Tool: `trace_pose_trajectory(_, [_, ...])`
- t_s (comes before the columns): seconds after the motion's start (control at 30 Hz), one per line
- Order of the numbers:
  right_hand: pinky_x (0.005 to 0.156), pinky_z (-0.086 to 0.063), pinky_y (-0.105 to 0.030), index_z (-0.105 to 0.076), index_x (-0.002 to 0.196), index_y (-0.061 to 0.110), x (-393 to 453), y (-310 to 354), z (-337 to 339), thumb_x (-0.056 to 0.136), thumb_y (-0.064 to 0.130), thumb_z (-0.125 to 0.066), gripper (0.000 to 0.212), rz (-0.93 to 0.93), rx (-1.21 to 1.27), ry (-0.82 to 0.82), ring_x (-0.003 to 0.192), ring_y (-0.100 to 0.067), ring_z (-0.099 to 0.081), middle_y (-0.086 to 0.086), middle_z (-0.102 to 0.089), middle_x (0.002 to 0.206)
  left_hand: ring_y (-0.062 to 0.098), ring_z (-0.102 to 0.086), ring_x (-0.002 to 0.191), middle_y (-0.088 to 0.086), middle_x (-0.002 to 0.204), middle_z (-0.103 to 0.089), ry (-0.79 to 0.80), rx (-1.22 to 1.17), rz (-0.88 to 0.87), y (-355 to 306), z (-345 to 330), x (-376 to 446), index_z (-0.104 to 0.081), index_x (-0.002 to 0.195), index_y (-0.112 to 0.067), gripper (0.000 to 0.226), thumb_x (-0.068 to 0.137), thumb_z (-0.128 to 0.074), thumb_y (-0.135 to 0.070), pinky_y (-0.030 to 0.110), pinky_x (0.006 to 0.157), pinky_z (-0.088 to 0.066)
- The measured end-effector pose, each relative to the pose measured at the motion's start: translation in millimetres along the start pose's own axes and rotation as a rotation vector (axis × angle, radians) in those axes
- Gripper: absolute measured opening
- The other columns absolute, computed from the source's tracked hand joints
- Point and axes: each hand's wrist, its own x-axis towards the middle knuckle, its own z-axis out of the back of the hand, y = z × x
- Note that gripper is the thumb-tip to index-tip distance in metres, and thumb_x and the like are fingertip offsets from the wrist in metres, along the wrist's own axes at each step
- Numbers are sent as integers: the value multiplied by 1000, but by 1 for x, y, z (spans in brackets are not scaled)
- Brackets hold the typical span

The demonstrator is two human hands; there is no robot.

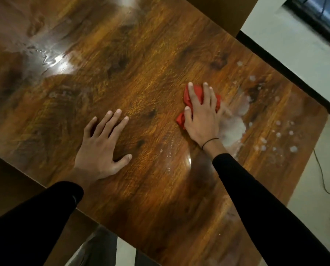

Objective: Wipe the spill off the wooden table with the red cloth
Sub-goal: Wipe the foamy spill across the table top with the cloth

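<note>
One head-worn view looks steeply down, close over the wooden table (141, 77) (frame tilted)

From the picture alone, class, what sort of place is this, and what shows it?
Probably a room in a home, though that is uncertain. A glossy wooden table stands on a pale tiled floor, and a loose cable trails across that floor. A hand presses a red cloth by a whitish spill.

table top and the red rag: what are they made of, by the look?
Table: wood or a wood-look laminate, cannot tell which; brown grain with dark knots, and a glossy finish that mirrors a light.
Cloth: soft woven fabric, matte red; it bunches into folds under the right hand.
</note>
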Motion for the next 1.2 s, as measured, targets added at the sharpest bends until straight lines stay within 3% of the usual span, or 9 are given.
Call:
trace_pose_trajectory(0.23, [140, -9, -66, -13, 183, 35, -55, 8, -14, 117, 44, -38, 72, 611, -86, 86, 178, -34, -8, -14, -8, 191, 28, -8, 174, 3, 188, -7, -1, -21, 12, -2, 1, -1, -17, 179, -25, 107, 93, -47, -81, 61, 138, -7])
trace_pose_trajectory(0.33, [141, -7, -63, -15, 183, 37, -68, -31, -6, 117, 46, -33, 69, 717, -121, 150, 178, -32, -7, -11, -7, 191, 29, -9, 174, 3, 188, -7, -1, -27, 17, -2, 2, 0, -17, 179, -25, 106, 94, -46, -81, 61, 138, -7])
trace_pose_trajectory(0.43, [141, -7, -62, -17, 183, 39, -37, -43, 2, 117, 48, -33, 68, 563, -90, 132, 178, -31, -6, -10, -8, 191, 29, -10, 174, 4, 188, -8, -4, -20, 23, -4, 3, -1, -18, 179, -24, 106, 94, -47, -80, 61, 138, -7])
trace_pose_trajectory(0.57, [140, -7, -64, -11, 183, 38, -13, -3, -4, 117, 50, -36, 72, 432, -123, 93, 177, -34, -5, -13, -6, 191, 31, -12, 173, 6, 187, -11, -5, -22, 21, -5, 5, -1, -20, 178, -22, 105, 94, -48, -77, 62, 137, -9])
trace_pose_trajectory(0.73, [140, -7, -69, -9, 184, 31, -96, 26, -23, 118, 49, -36, 74, 677, -88, 120, 178, -37, -4, -18, -4, 190, 31, -15, 173, 7, 187, -13, -31, -19, 23, -7, 7, -3, -24, 178, -21, 102, 95, -51, -73, 62, 137, -13])
trace_pose_trajectory(0.9, [141, -5, -65, -11, 184, 35, -163, -15, -27, 120, 53, -30, 69, 843, -106, 223, 178, -32, -2, -11, 1, 192, 30, -13, 173, 7, 187, -11, -16, 9, 32, -9, 7, -3, -20, 178, -23, 102, 95, -50, -74, 58, 138, -11])
trace_pose_trajectory(1.07, [141, -8, -65, -12, 183, 37, -120, -5, -23, 118, 53, -32, 70, 565, -87, 110, 178, -33, -7, -12, -8, 191, 32, -15, 172, 8, 187, -14, -24, -3, 25, -8, 11, -4, -20, 178, -24, 99, 96, -48, -73, 59, 137, -13])
trace_pose_trajectory(1.2, [139, -3, -64, -14, 183, 30, -135, 34, -34, 118, 52, -36, 73, 370, -99, 35, 176, -38, -10, -18, -12, 189, 30, -15, 173, 6, 187, -15, -22, -22, 32, -14, 18, -8, -23, 177, -25, 86, 103, -48, -61, 58, 137, -13])
